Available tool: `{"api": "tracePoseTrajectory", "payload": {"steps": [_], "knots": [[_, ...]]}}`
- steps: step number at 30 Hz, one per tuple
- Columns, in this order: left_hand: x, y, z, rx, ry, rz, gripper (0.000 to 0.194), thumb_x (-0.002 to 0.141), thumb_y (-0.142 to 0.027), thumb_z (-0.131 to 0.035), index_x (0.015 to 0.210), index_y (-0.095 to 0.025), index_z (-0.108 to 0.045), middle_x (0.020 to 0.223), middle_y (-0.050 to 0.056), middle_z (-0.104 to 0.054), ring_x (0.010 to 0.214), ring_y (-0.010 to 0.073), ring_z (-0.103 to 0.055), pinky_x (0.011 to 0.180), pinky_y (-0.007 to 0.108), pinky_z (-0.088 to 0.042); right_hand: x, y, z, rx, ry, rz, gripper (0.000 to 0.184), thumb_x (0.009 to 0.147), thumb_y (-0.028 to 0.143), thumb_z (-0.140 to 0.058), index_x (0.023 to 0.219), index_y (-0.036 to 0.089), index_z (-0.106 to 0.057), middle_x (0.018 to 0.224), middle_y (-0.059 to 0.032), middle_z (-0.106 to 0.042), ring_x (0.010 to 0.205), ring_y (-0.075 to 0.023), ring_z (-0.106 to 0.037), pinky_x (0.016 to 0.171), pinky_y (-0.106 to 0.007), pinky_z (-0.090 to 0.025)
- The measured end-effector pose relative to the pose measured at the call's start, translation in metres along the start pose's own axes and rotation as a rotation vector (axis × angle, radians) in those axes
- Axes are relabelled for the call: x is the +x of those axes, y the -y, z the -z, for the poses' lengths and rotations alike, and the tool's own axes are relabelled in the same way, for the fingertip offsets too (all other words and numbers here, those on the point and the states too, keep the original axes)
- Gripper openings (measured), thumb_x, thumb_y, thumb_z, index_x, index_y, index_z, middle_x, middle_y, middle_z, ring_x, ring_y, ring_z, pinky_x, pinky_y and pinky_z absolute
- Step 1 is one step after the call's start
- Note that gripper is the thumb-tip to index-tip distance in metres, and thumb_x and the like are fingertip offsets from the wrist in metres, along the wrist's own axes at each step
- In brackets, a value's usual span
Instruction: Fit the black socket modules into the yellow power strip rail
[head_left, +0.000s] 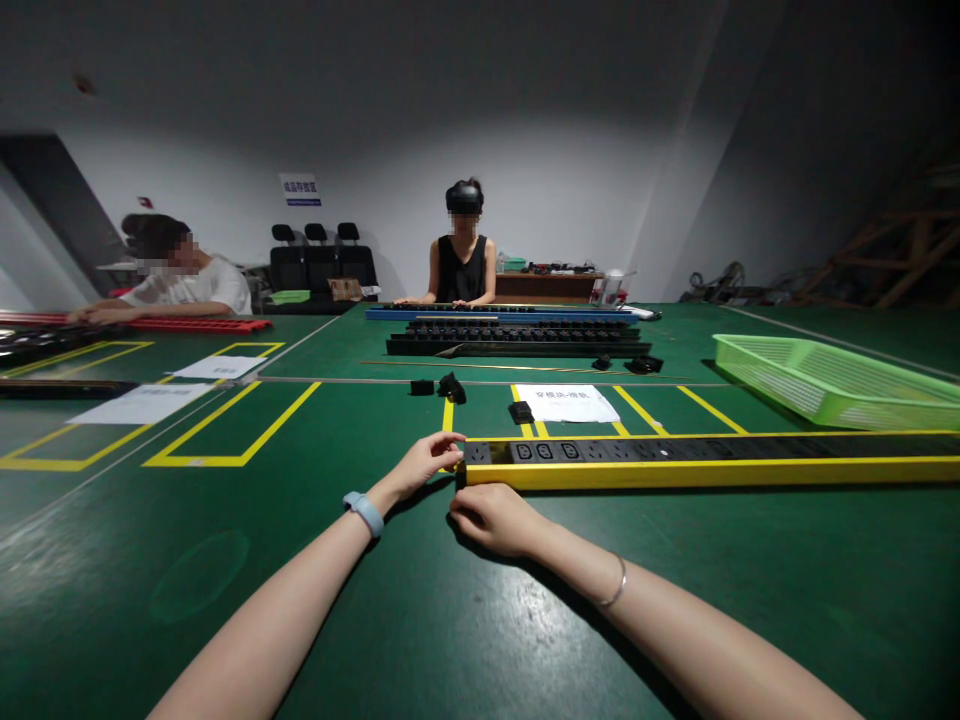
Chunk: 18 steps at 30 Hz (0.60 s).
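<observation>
A long yellow power strip point(697, 474) with black outlets lies across the table in front of me. At its left end sits a black socket module point(478, 454), with a gap in the row to its right. My left hand point(427, 465), with a light blue band at the wrist, has its thumb and fingers closed at the outer edge of this module. My right hand point(496, 518) is curled against the front side of the strip near the same end. Its fingertips are tucked out of sight, so what they hold, if anything, is hidden.
Loose black modules point(452, 388) lie beyond the strip, near a white paper label point(570, 403). A green plastic basket point(832, 385) stands at the right. Farther back are black rails point(517, 340) and a blue strip point(382, 313). Two other people point(465, 265) sit at the table.
</observation>
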<state>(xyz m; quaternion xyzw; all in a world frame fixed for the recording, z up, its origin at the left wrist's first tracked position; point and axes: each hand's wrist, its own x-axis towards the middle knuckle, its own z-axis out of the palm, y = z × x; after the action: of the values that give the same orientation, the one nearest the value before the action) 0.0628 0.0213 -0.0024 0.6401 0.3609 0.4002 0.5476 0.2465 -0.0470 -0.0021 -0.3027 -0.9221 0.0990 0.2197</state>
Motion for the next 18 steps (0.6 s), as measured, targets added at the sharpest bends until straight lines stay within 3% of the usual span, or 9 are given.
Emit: {"api": "tracePoseTrajectory", "payload": {"steps": [4, 10, 18], "knots": [[0.000, 0.000, -0.001, 0.006, -0.012, 0.022, 0.040, 0.074, -0.037, -0.071, 0.105, -0.014, -0.063, 0.086, 0.004, -0.060, 0.078, 0.0136, -0.056, 0.074, 0.028, -0.045, 0.000, 0.000, 0.000, -0.009, 0.001, -0.004, 0.009, 0.085, 0.019, -0.052, 0.082, 0.019, -0.061, 0.076, -0.0014, -0.067, 0.064, -0.0120, -0.055, 0.061, -0.021, -0.036], [-0.001, -0.004, -0.003, 0.055, 0.012, -0.003, 0.026, 0.075, -0.038, -0.068, 0.082, -0.014, -0.062, 0.076, 0.000, -0.058, 0.071, 0.0122, -0.054, 0.070, 0.025, -0.043, 0.001, 0.000, 0.001, -0.010, 0.015, -0.012, 0.010, 0.086, 0.020, -0.052, 0.083, 0.019, -0.062, 0.077, -0.0020, -0.067, 0.065, -0.0123, -0.056, 0.061, -0.021, -0.036], [-0.004, -0.011, -0.005, 0.069, 0.020, 0.023, 0.028, 0.075, -0.040, -0.067, 0.082, -0.012, -0.066, 0.077, 0.002, -0.059, 0.073, 0.0132, -0.053, 0.070, 0.025, -0.041, 0.000, 0.000, 0.001, -0.011, 0.018, -0.009, 0.010, 0.086, 0.020, -0.052, 0.083, 0.019, -0.062, 0.078, -0.0022, -0.067, 0.066, -0.0124, -0.056, 0.062, -0.021, -0.036]]}}
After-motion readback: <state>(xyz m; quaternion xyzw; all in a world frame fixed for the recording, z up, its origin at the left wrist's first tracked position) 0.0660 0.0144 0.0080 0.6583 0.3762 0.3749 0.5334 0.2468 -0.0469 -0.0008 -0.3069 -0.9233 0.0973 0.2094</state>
